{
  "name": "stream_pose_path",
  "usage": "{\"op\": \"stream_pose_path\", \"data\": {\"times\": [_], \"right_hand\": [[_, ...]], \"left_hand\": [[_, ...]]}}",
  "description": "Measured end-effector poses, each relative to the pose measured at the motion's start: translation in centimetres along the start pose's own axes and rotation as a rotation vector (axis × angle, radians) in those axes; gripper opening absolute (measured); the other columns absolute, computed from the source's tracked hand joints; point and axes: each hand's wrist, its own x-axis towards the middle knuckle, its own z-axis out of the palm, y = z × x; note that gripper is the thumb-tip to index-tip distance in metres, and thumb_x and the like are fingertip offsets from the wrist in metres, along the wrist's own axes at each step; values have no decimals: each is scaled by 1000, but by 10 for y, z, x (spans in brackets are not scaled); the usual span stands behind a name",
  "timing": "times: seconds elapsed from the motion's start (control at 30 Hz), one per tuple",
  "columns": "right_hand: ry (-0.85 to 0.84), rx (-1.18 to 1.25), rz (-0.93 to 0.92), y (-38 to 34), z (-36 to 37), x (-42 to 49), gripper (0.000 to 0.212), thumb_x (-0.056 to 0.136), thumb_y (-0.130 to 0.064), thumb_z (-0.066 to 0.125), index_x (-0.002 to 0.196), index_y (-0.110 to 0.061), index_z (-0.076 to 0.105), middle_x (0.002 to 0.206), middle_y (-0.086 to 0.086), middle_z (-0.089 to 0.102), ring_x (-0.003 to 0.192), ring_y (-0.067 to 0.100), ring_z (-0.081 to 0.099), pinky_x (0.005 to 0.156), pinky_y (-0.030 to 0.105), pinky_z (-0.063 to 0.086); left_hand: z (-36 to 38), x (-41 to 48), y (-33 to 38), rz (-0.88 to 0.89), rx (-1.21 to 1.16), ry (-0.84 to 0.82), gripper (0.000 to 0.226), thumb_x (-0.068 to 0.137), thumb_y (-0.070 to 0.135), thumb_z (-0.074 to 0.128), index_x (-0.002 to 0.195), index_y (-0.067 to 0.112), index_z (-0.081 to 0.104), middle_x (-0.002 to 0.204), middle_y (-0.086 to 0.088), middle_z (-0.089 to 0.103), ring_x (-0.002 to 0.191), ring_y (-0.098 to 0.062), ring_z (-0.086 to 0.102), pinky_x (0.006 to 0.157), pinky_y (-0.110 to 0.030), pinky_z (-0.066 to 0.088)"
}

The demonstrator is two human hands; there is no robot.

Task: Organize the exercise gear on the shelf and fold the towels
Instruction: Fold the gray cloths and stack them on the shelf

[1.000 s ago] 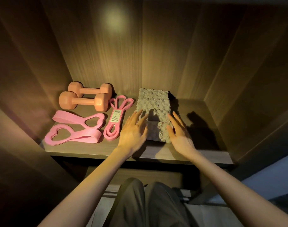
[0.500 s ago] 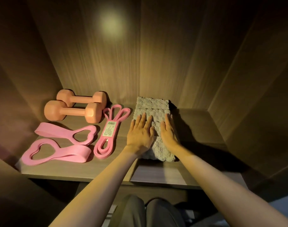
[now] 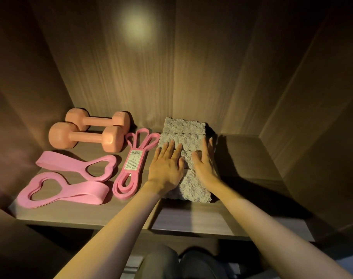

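On the shelf, keep your left hand and right hand flat, fingers straight, pressing the folded towel evenly without shoving it sideways.

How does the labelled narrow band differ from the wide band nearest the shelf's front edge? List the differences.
The labelled narrow band is thin, bundled in several strands; the front wide band is one broad flat loop. The narrow band wears a white label; the wide band shows none. The narrow band runs front to back; the wide band lies crosswise. Both are pink, lying on the shelf.
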Motion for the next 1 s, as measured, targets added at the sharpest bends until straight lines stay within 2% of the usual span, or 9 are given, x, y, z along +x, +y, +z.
{"op": "stream_pose_path", "data": {"times": [0.17,0.23,0.3,0.43,0.57,0.67,0.77,0.9,1.0], "right_hand": [[-13,126,3,-11,-9,26,64,101,-29,44,152,-35,4,160,-6,-14,143,5,1,105,19,12],[-37,65,16,-13,-7,36,65,101,-31,44,152,-35,3,160,-4,-15,146,11,-3,112,28,9],[-55,-19,24,-11,-2,40,63,101,-33,41,153,-31,5,161,-3,-13,147,13,-4,111,25,6],[-60,-169,54,-9,3,44,56,103,-37,32,153,-27,11,161,-3,-2,145,18,17,110,32,24],[-81,-202,62,-14,3,43,56,103,-34,32,154,-22,11,161,0,-9,147,20,12,115,36,20],[-24,-418,-159,-22,-3,43,57,101,-21,40,153,-20,15,160,-1,-13,148,18,5,118,35,14],[-162,-541,-431,-33,-14,61,63,97,-2,42,153,-20,16,161,-6,4,148,14,-1,120,35,5],[-371,-588,-383,-41,-11,84,61,100,-2,34,153,-21,10,161,-6,3,148,13,-3,121,35,6],[-412,-689,-381,-42,1,94,64,98,-1,33,153,-27,12,161,-7,5,148,16,4,120,40,14]], "left_hand": [[2,-4,0,11,6,31,52,102,34,20,152,21,10,160,-6,2,147,-18,-5,119,-33,-9],[1,-4,0,17,-1,31,52,103,34,20,152,21,11,160,-5,3,147,-18,-5,119,-33,-9],[0,-4,0,15,-13,22,52,103,34,21,152,22,11,160,-4,3,147,-17,-5,119,-33,-8],[-2,-4,-2,9,-16,17,52,102,34,21,152,21,13,160,-5,4,148,-17,-3,120,-34,-6],[-4,-6,-2,9,-8,11,52,103,34,20,152,21,13,160,-5,5,148,-17,-3,120,-34,-6],[-5,-7,-1,4,-18,18,51,103,34,21,152,21,14,160,-5,6,148,-17,-3,120,-33,-6],[-5,-8,-1,7,-30,15,52,103,34,21,152,20,13,160,-5,5,148,-17,-3,120,-33,-6],[-4,-9,-2,10,-36,34,52,103,33,20,152,19,13,160,-5,5,148,-17,-3,120,-32,-6],[-1,-10,-2,11,-38,52,52,103,33,20,152,18,14,160,-5,7,148,-17,-1,119,-32,-6]]}}
